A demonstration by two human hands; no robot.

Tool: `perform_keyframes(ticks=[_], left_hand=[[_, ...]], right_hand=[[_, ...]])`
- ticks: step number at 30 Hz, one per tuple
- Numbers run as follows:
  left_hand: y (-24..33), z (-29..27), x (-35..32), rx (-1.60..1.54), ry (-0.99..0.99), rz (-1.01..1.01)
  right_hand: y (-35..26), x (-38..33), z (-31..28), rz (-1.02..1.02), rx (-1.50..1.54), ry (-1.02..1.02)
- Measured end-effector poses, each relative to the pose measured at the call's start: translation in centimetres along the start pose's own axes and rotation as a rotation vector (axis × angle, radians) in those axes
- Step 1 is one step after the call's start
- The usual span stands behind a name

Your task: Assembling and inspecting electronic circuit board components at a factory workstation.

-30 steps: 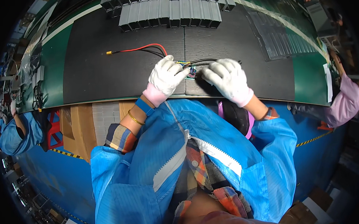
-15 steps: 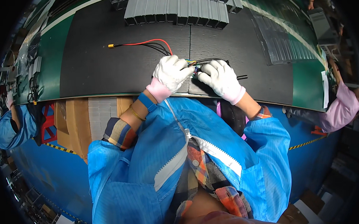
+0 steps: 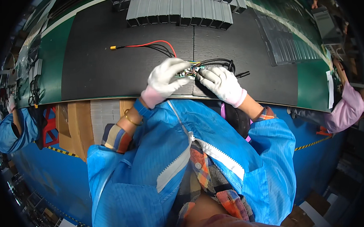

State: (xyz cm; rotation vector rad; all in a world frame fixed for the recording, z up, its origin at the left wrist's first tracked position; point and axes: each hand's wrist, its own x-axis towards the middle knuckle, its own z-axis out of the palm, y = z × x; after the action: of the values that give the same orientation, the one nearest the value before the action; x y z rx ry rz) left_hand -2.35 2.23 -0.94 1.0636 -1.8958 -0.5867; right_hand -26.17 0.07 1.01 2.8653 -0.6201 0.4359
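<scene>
A small circuit board [image 3: 184, 73] with coloured wires lies at the near side of the black work mat, between my gloved hands. My left hand [image 3: 163, 80] is open around its left end, thumb and fingers apart, with board parts showing in the gap. Closed fingers of my right hand [image 3: 223, 84] grip the board's right end; the exact hold is hidden under the glove. From the board a red wire [image 3: 161, 41] and black wires run left to a yellow connector [image 3: 113, 48]. Black cables [image 3: 227, 61] loop out to the right, past my right fingers.
Rows of grey metal housings [image 3: 157, 11] stand at the far side of the mat [image 3: 94, 60]. Clear plastic trays [image 3: 286, 44] lie to the right. Cardboard boxes [image 3: 80, 126] stand below the table's left front edge. Co-workers' arms show at both sides.
My left hand has loosened from the board and shifted slightly left, its fingers spreading, so more of the board shows. The black cables at the right have moved a little.
</scene>
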Motion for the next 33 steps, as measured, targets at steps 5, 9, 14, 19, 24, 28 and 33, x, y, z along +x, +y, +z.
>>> perform_keyframes(ticks=[5,9,14,19,24,28,33], left_hand=[[0.1,0.6,-0.4,0.315,0.098,0.120],[0.0,1.3,0.2,0.321,0.089,0.018],[0.2,2.1,0.3,0.319,0.101,-0.101],[0.9,2.8,0.1,0.373,0.116,-0.227],[2.5,3.0,-1.8,0.651,0.300,0.202],[3.2,3.5,-2.8,0.640,0.077,0.394],[2.2,4.9,-3.3,0.600,0.060,0.310]], right_hand=[[0.0,-0.5,0.7,0.022,0.027,0.004],[0.2,-0.3,0.6,0.004,0.030,0.018],[0.3,0.0,0.6,-0.007,0.055,0.039],[0.4,0.0,0.5,-0.013,0.045,0.043],[0.3,-0.2,0.5,-0.026,0.037,0.060],[0.3,-0.2,0.6,-0.012,0.047,0.062],[0.4,-0.5,1.1,-0.025,0.050,0.065]])
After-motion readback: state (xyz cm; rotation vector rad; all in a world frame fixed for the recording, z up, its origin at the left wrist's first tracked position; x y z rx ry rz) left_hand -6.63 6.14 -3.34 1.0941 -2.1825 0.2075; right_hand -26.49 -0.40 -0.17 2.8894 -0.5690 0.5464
